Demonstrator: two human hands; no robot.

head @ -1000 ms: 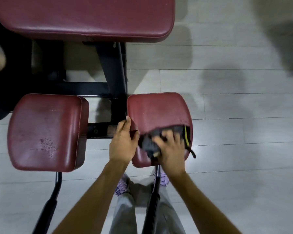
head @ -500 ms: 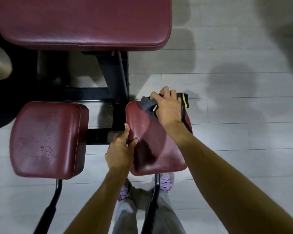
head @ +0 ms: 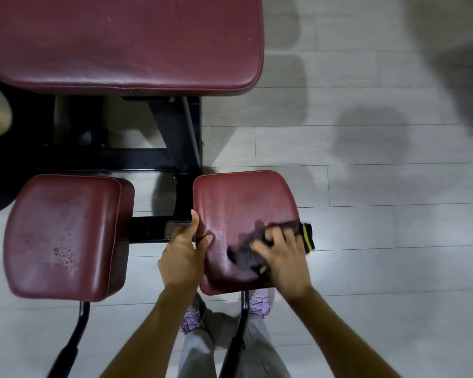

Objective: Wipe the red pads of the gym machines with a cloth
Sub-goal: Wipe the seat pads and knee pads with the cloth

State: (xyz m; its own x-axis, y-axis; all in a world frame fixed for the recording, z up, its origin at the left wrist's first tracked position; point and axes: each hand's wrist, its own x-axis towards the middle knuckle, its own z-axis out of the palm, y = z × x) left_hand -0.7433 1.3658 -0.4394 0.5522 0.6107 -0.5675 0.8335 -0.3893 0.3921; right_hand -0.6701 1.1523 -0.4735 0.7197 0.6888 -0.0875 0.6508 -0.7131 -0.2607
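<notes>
Cloth [head: 243, 257], dark with yellow stripe, lies bunched on red pad [head: 238, 200].

1. Lighting is moderately bright; a pale glare patch lies on the floor [head: 366, 268] among soft, overlapping shadows.
2. The right hand [head: 281, 257] shows motion blur.
3. Wide-angle distortion curves the frame edges.

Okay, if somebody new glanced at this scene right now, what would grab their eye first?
First, the right hand holding a dark cloth with a yellow stripe against the near-right red pad, while the left hand grips that pad's left edge. Next come the water droplets on the near-left red pad, and the large red pad filling the top left.
</notes>
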